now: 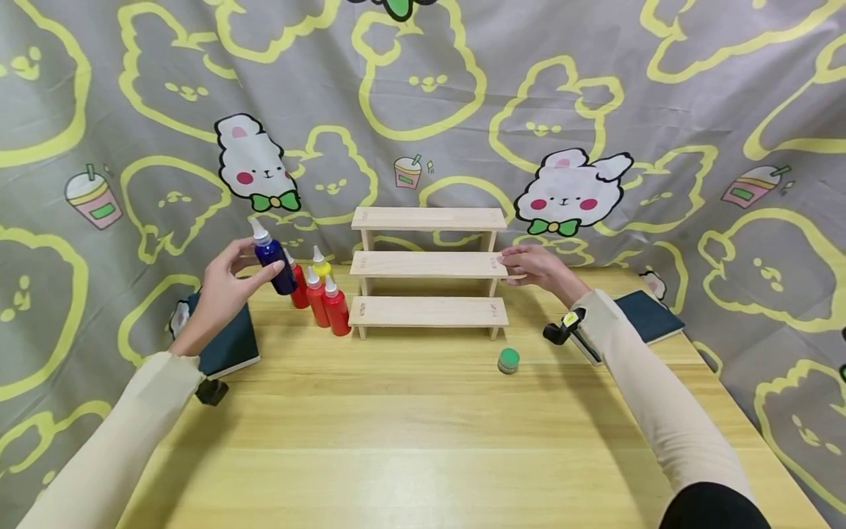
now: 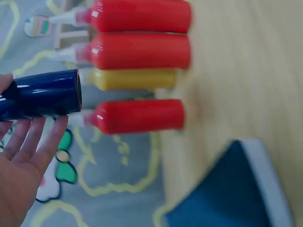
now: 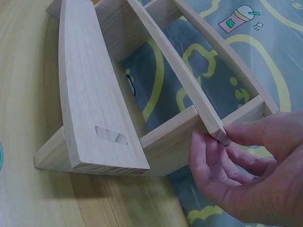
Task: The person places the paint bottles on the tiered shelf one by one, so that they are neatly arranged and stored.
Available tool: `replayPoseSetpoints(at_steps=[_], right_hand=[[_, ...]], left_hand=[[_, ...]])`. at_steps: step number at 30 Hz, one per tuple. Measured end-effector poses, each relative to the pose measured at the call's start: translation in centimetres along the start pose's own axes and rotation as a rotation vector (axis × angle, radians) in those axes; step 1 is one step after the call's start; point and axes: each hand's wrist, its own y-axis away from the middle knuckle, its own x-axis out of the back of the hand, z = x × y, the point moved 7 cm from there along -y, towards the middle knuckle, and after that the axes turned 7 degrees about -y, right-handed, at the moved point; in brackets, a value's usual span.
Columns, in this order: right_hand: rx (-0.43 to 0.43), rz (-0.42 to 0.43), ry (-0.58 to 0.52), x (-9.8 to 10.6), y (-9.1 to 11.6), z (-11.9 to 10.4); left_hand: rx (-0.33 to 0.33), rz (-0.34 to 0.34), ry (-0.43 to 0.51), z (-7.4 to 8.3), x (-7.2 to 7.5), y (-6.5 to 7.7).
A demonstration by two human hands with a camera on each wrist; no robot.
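Note:
My left hand (image 1: 228,283) grips a dark blue squeeze bottle (image 1: 275,266) with a white nozzle, tilted and raised above the table at the left. In the left wrist view the fingers curl under the blue bottle (image 2: 45,94). Beside it stand several red squeeze bottles (image 1: 337,312) and one yellow bottle (image 1: 321,264), partly hidden behind the red ones. My right hand (image 1: 538,268) pinches the right end of the middle step of a three-tier wooden shelf (image 1: 429,312). The right wrist view shows thumb and fingers (image 3: 207,163) about that board's corner.
A small green-lidded jar (image 1: 508,361) stands in front of the shelf's right end. Dark books lie at the left (image 1: 231,342) and right (image 1: 648,316), partly behind the arms. A patterned grey curtain (image 1: 423,95) hangs close behind the shelf.

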Motion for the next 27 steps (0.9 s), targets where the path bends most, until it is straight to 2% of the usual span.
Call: replayPoseSetpoints(at_steps=[9,14,19,27], right_hand=[[-0.005,-0.017,0.009,-0.1,0.1,0.1],[0.005,-0.018,0.009,-0.1,0.0,-0.3],[0.007,-0.028,0.009,-0.3,0.0,-0.5],[0.004,-0.029,-0.004,-0.2,0.0,-0.2]], left_hand=[[-0.106,0.007,0.033,6.0,-0.3,-3.7],[-0.146,-0.028,0.077,9.5,-1.2,-5.9],[-0.16,-0.067,0.135,11.7,-3.4,-7.7],[-0.203,-0.097,0.25,14.5,-8.6,-10.6]])
